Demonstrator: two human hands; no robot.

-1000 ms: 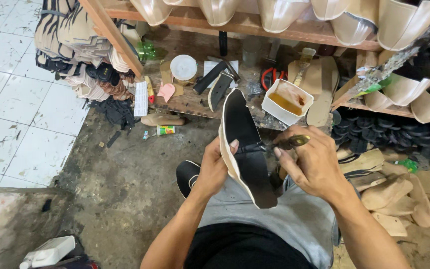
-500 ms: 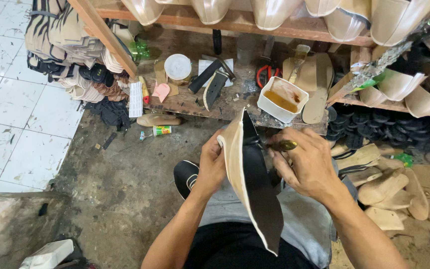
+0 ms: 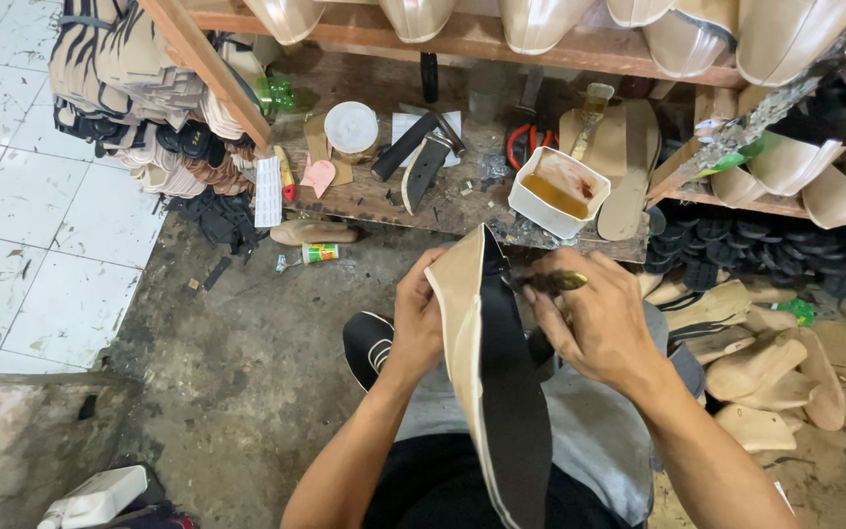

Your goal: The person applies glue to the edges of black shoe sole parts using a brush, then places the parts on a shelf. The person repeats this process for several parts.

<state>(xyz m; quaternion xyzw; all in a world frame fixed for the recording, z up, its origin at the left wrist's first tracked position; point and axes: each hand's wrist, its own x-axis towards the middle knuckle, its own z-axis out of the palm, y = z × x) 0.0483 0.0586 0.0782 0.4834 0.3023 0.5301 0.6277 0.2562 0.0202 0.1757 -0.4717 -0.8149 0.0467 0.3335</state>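
A: The sole (image 3: 492,372) is standing on edge over the lap now, tan side left, black side right. A second ago it was lying flatter, so it's being turned.

B: Yeah, left hand (image 3: 421,323) is gripping its left edge, and right hand (image 3: 594,323) is pinching a small brush (image 3: 552,281) against the black face.

A: The glue tub (image 3: 558,191) is sitting on the counter (image 3: 374,196) just behind, beside a round tin (image 3: 352,127).

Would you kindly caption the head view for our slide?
Left hand steadies a tan-and-black shoe sole while the right hand holds a small brush against it.
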